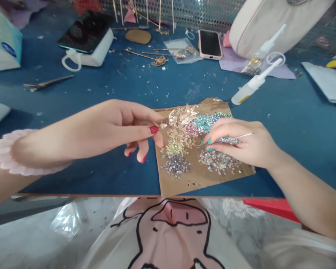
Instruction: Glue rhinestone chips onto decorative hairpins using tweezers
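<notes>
My left hand point(112, 130) pinches the left end of a shiny gold ornament point(183, 115) between thumb and index finger, with the other fingers loosely curled. The ornament is held over the top of a piece of brown cardboard point(173, 186). In my right hand point(238, 140) a thin, needle-like metal tool point(245, 135) is gripped between thumb and fingers, its tip low over the cardboard's middle. Small rhinestones lie there in piles: grey ones point(176, 166), yellow ones point(176, 148), turquoise ones point(203, 122) and clear ones point(220, 160). My right hand partly covers the piles beneath it.
White glue bottles point(248, 89) stand tilted at the right, one on purple paper. Towards the back lie a pink-edged phone point(210, 44), gold hairpin sticks point(160, 60) and a white power bank point(99, 48) beneath a dark phone. Tweezers point(49, 83) rest at the left.
</notes>
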{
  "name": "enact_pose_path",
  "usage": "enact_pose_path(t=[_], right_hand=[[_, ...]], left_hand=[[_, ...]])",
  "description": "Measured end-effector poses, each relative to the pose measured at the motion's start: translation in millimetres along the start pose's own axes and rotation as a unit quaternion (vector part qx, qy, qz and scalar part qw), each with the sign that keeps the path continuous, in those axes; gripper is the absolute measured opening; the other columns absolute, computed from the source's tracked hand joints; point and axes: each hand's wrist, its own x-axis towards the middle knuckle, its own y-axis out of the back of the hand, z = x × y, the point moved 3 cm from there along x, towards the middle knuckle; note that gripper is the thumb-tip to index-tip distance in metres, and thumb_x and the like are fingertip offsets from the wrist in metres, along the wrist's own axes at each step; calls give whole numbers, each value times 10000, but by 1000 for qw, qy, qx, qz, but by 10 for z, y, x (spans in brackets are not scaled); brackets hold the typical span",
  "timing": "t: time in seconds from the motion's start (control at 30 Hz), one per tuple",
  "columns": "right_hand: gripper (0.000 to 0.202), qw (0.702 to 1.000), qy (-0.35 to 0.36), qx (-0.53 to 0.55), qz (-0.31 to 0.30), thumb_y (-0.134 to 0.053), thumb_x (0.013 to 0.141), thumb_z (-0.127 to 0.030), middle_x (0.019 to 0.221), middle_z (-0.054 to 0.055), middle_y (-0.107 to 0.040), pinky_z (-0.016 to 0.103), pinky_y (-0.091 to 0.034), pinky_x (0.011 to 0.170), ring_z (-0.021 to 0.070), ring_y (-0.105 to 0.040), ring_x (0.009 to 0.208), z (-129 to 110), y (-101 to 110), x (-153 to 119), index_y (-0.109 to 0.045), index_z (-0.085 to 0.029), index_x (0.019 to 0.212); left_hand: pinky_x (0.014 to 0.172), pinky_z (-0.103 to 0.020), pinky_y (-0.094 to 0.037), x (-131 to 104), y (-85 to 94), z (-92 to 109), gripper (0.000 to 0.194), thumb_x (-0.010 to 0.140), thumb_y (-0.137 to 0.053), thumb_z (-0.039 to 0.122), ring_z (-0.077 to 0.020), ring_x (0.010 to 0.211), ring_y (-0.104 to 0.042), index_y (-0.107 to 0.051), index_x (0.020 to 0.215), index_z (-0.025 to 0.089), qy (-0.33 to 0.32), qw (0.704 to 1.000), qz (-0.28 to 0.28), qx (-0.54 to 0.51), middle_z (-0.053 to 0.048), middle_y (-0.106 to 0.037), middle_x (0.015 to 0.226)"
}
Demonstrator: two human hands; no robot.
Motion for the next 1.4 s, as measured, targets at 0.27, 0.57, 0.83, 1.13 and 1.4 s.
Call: enact_pose_path(t=[0.27, 0.57, 0.83, 1.13, 1.4], right_hand=[[29, 999, -28, 21, -25, -607, 822, -252, 831, -7, -651, 264, -472, 702, 118, -612, 777, 32, 44, 3, -611, -226, 835], [26, 987, -30, 82, -131, -621, 808, -241, 848, -7, -659, 235, -489, 730, 109, -618, 790, 31, 241, -75, -623, -222, 825], [86, 986, -43, 32, -159, -589, 833, -289, 860, 3, -646, 237, -484, 730, 111, -613, 789, 21, 252, -110, -638, -219, 846], [113, 986, -41, 3, -161, -558, 859, -307, 849, 3, -635, 239, -474, 723, 105, -603, 776, -4, 208, -116, -631, -222, 847], [109, 986, -39, -10, -160, -566, 852, -315, 859, 3, -641, 240, -479, 711, 112, -615, 774, 0, 261, -130, -625, -223, 844]], left_hand=[[425, -110, -403, 33, -123, -11, 281, 864, -455, 135, -26, 469, -544, -603, 1102, 123, -5, 998, -2, -69, 32, -688, 755], [380, -156, -401, 21, -154, -191, 375, 839, -484, 269, -63, 433, -545, -544, 1209, 279, -6, 998, -14, -61, 87, -684, 784], [374, -185, -405, -2, -227, -117, 336, 832, -502, 262, -89, 410, -540, -611, 1143, 326, -8, 996, -29, -79, 46, -677, 737], [397, -155, -425, -6, -219, -149, 234, 835, -506, 216, -82, 427, -559, -624, 1034, 183, 43, 995, -39, -87, -10, -670, 763], [401, -166, -417, -2, -227, -147, 318, 834, -507, 253, -77, 431, -546, -610, 1133, 224, 36, 996, -42, -71, 2, -680, 784]])
